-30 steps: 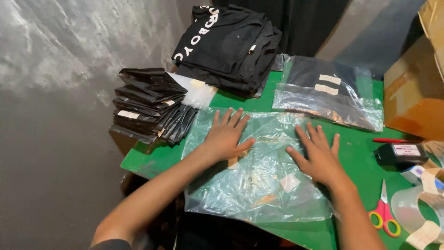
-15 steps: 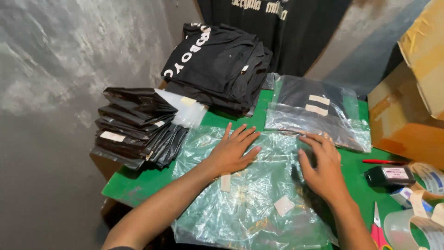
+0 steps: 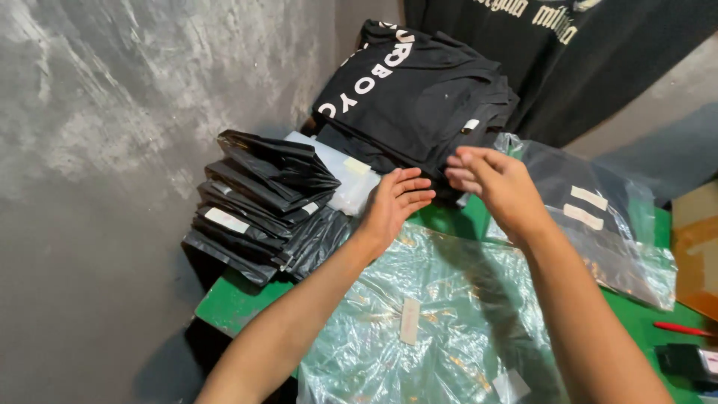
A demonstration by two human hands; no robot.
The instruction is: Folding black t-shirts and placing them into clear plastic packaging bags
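A pile of folded black T-shirts with white lettering lies at the back of the green table. My left hand is at the pile's front edge, fingers apart, touching or almost touching it. My right hand hovers just beside it at the same edge, fingers loosely curled, holding nothing that I can see. Below both forearms a clear plastic bag with a white adhesive strip lies flat on the table.
A stack of black packed bags sits at the table's left corner. A clear bag holding a black garment lies at the right. A red pen and a black device lie far right. A grey wall stands left.
Both hands have lifted off the flat clear bag and moved forward to the front of the black shirt pile. The camera has tilted up and closer.
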